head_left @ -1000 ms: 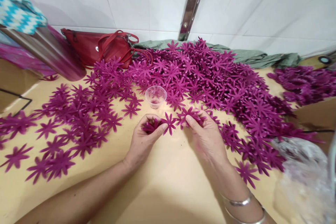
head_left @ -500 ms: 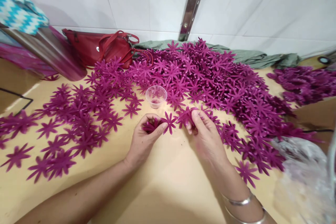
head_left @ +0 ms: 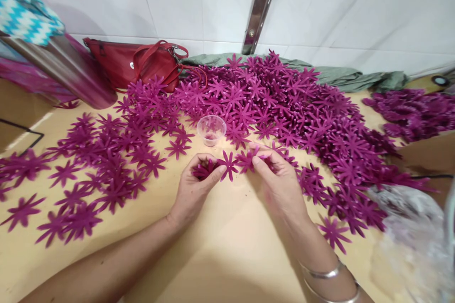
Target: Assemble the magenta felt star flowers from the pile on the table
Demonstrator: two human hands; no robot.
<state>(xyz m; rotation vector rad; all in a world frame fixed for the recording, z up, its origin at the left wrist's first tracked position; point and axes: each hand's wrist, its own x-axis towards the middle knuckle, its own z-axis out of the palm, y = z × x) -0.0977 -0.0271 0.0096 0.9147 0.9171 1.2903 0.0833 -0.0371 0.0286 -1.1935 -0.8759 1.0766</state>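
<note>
My left hand (head_left: 194,189) is closed on a small bunch of magenta star-shaped flower cutouts (head_left: 227,164), pinched between thumb and fingers. My right hand (head_left: 279,184) is just to the right of it, fingers closed on another magenta cutout (head_left: 246,161) that nearly touches the ones in my left hand. A small clear plastic cup (head_left: 211,130) stands on the tan table (head_left: 220,246) just beyond both hands. A big heap of the same cutouts (head_left: 284,109) lies behind and to the right.
More cutouts are spread flat on the left (head_left: 106,161). A red handbag (head_left: 142,64) and a green cloth (head_left: 341,78) lie against the tiled wall. A metal cylinder (head_left: 67,73) leans at the left. A clear plastic bag (head_left: 412,241) sits at the right.
My right hand has shifted slightly left and brought its cutout closer to the bunch in my left hand. My left hand has hardly moved.
</note>
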